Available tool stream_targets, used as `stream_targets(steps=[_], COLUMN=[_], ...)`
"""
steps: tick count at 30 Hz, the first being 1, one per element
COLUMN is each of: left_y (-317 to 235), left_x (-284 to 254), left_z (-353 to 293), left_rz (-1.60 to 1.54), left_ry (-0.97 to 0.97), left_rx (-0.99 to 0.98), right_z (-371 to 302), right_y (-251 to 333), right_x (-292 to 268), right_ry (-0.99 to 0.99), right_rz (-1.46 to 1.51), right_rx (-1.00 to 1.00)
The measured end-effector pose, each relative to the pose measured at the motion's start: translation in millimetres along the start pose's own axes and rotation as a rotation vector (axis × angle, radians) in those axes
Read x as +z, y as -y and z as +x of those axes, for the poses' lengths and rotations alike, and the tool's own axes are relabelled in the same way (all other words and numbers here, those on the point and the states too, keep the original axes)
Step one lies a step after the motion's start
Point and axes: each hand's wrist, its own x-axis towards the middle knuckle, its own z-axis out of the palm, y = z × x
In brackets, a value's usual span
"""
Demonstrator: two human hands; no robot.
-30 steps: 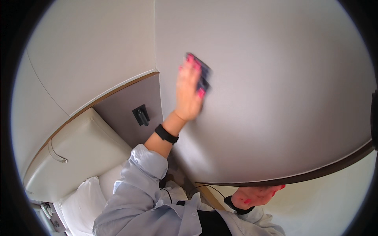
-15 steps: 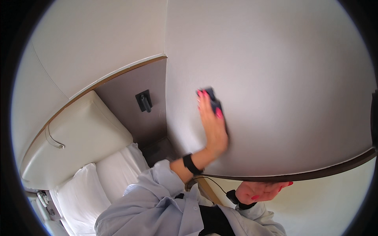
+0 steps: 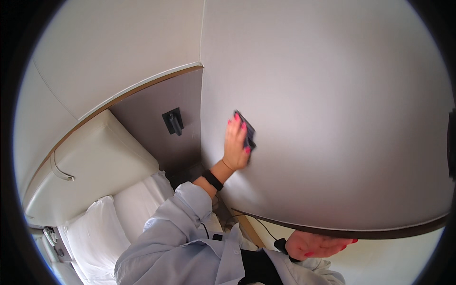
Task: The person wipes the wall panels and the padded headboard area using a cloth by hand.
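Observation:
My left hand [image 3: 236,145] lies along a dark cloth [image 3: 246,133], pressing it against a large pale grey panel [image 3: 332,114]. Its fingers point up the panel, and part of the cloth shows beyond them on the right side. A black band circles that wrist. My right hand [image 3: 316,244] is palm up under the panel's dark lower edge, its fingers stretched out and holding nothing that I can see. The edge hides part of this hand, and I cannot tell whether it touches the panel.
A black wall-mounted fixture [image 3: 174,121] sticks out from a grey-brown recess left of the panel. Further left stand a cream padded headboard [image 3: 95,161] with a strap loop and white pillows [image 3: 102,228]. A thin black cable [image 3: 260,222] runs to my right wrist.
My left hand has slid left and a little down the panel with the cloth. The panel's lower edge and my right hand appear lower in view.

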Motion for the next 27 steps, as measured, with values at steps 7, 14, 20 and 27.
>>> stream_targets(steps=[7,14,20,27], left_y=[61,71,-85,-162], left_x=[-18,-14,26,24], left_z=[73,76,19,-74], left_rz=[-0.002,-0.109,-0.062,-0.082], left_ry=[-0.117,-0.256,-0.203,0.168], left_rx=[-0.255,-0.467,-0.637,0.228], right_z=[13,41,25,19], right_y=[14,34,17,2], right_x=[15,21,19,26], right_ry=[-0.374,-0.594,-0.124,-0.242], right_rz=[-0.325,-0.389,0.251,0.259], right_rx=[0.191,0.712,0.041,-0.167])
